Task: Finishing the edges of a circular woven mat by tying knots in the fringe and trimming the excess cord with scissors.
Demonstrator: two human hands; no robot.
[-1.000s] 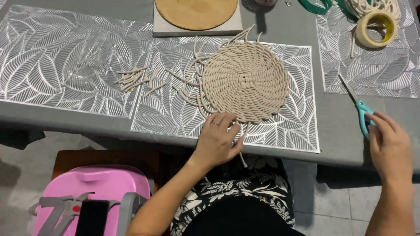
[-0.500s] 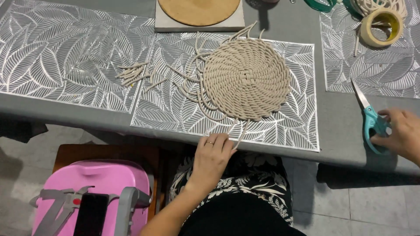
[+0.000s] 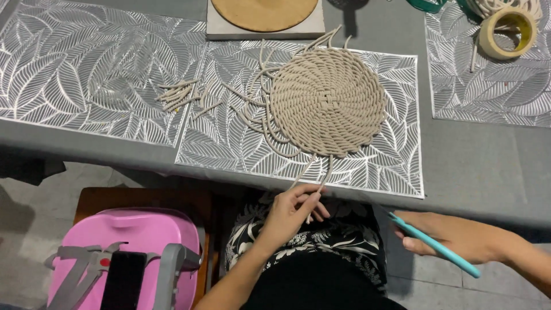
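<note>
Two rope ends [image 3: 314, 178] over table edge [image 3: 488, 209]

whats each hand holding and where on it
The left hand pinches the free ends of loose cords hanging from the woven mat. The right hand grips teal scissors by the handle.

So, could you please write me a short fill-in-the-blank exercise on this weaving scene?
1. The left hand pinches a loose ____ end hanging from the round woven mat.
2. The right hand holds ____-handled scissors.
3. The tape roll lies at the table's far ____ corner.

Missing words: cord; teal; right
</note>
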